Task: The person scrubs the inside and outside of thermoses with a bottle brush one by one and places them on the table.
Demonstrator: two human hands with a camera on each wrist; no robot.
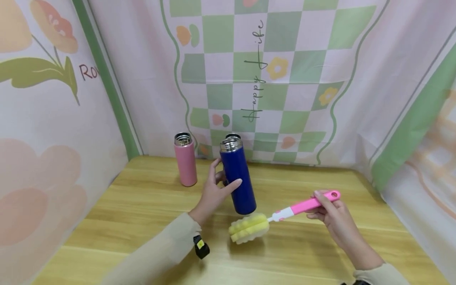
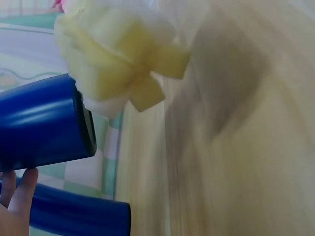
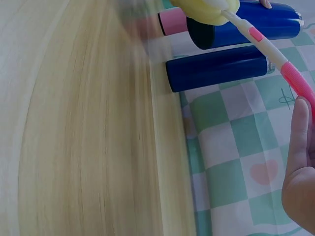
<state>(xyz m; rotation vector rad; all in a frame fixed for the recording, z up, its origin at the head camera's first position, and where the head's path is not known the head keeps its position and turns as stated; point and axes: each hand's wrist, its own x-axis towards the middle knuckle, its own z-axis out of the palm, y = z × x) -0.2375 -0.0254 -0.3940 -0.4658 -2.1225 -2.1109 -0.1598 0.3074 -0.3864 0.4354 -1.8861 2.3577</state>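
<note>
My left hand grips a lidless dark blue bottle with a silver mouth, fingers behind and thumb across its front. In the left wrist view this bottle is lifted off the table and slightly tilted. Behind it stands a second blue bottle, mostly hidden in the head view. The pink handle of a bottle brush is held in my right hand. Its yellow and white sponge head hangs just below and in front of the held bottle's base.
A pink bottle without a lid stands upright to the left, near the back of the wooden table. Behind the table hangs a green and white checked curtain, with more printed cloth at both sides.
</note>
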